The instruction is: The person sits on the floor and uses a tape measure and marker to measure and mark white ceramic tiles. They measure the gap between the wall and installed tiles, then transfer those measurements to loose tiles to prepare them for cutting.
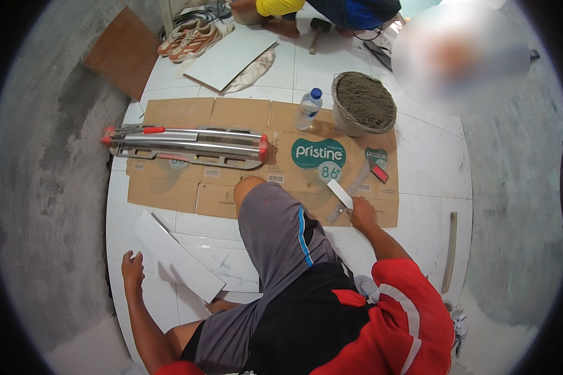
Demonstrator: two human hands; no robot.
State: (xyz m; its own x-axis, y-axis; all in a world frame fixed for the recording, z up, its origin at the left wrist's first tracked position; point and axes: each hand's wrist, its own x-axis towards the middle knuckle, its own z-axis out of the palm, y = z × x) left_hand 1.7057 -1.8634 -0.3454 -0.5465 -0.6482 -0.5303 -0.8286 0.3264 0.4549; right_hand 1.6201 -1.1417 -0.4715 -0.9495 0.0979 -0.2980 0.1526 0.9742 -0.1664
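My right hand (363,214) is closed at the end of a small white strip (340,194), which looks like a piece of tile. Under and beside that strip, a metal square (359,178) with a red and black handle lies slantwise on the flattened cardboard (231,197). My left hand (132,269) is held off to the left, fingers apart and holding nothing. Closest to it is a long white tile piece (184,259), lying at an angle by my bent leg. A silver tile cutter (194,142) with red ends rests on the cardboard's left half.
A bucket of grey mortar (366,103) and a water bottle (309,109) stand at the cardboard's far side. Beyond are a white tile (231,62), shoes (191,40), a mallet (317,34) and another person (281,7). Grey walls (56,187) flank the tiled floor.
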